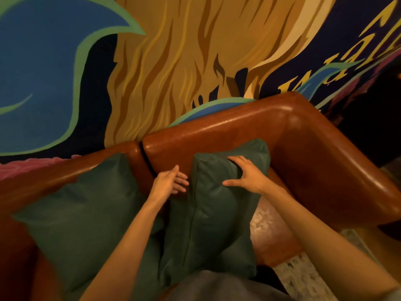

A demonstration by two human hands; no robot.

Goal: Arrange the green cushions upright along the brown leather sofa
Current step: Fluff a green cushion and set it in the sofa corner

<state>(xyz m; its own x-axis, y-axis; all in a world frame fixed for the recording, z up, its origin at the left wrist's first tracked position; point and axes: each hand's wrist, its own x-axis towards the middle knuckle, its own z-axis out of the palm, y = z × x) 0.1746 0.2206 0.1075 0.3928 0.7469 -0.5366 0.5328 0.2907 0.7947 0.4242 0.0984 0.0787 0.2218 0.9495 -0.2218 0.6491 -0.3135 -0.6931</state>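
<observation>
Two green cushions lean against the backrest of the brown leather sofa (227, 131). The left cushion (82, 213) rests tilted against the back. The right cushion (217, 213) stands near the sofa's right corner. My right hand (247, 175) lies on its upper part, fingers spread and pressing into the fabric. My left hand (170, 181) hovers flat at that cushion's left edge, fingers extended, between the two cushions, holding nothing.
The sofa's right armrest (338, 161) runs toward me at the right. A painted mural wall (152, 61) rises directly behind the backrest. Speckled floor (303, 276) shows at the lower right. A grey garment (217, 285) fills the bottom centre.
</observation>
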